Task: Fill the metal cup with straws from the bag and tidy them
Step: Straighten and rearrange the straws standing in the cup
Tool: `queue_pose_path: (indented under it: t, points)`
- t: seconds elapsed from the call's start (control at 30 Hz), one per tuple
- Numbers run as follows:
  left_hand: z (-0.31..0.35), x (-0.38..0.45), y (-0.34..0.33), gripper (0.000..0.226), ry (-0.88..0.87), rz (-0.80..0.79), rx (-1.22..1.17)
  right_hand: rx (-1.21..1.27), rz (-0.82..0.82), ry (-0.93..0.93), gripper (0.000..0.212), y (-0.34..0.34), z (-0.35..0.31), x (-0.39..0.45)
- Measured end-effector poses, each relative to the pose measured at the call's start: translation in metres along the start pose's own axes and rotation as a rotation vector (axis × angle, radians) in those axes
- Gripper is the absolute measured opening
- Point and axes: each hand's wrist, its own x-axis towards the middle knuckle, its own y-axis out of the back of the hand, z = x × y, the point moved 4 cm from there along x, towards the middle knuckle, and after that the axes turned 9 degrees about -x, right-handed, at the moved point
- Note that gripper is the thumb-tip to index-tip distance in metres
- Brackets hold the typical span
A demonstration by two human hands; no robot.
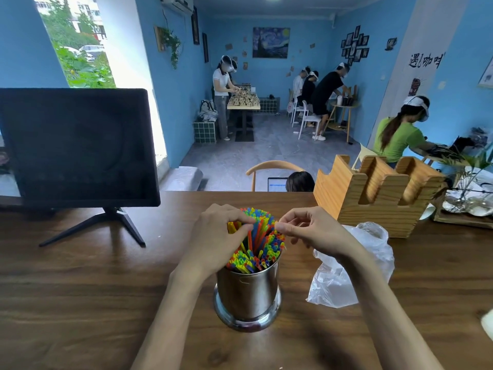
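Blue-walled room, dark wood surface [80, 289]. Metal cup [248, 295] at lower centre, packed with coloured straws [260, 244]. Left hand [216, 236] curls over the straw tops, hiding part of them; right hand [312, 231] seems to pinch a straw tip, contact unclear. Crumpled bag [344, 279] right of cup, partly behind right forearm. Monitor [77, 148] upper left, wooden holder [373, 193] right.

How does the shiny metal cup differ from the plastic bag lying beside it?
The metal cup stands upright, rigid and mirror-bright; the plastic bag lies slumped, crumpled and see-through. The cup is packed with colourful straws, while the bag looks nearly empty. Both hands work at the straws; neither touches the bag. Both rest on the wooden table.
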Motion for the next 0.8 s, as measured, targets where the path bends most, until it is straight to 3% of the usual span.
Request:
queue_pose_path:
  t: [0.2,0.43,0.6,0.8]
  points:
    - [-0.004,-0.002,0.000,0.011,0.044,-0.056,-0.001,-0.086,-0.011,-0.032,0.016,-0.005,0.001,0.008]
    - [-0.009,-0.001,-0.003,0.015,0.090,-0.072,-0.013,-0.085,0.127,-0.054,0.018,-0.009,0.001,0.014]
    - [-0.010,-0.001,-0.005,0.012,0.095,-0.067,-0.024,-0.089,0.145,-0.027,0.033,-0.013,-0.002,0.016]
    - [-0.014,0.001,-0.008,0.013,0.089,-0.065,0.000,-0.156,0.189,-0.013,0.027,-0.011,-0.006,0.018]
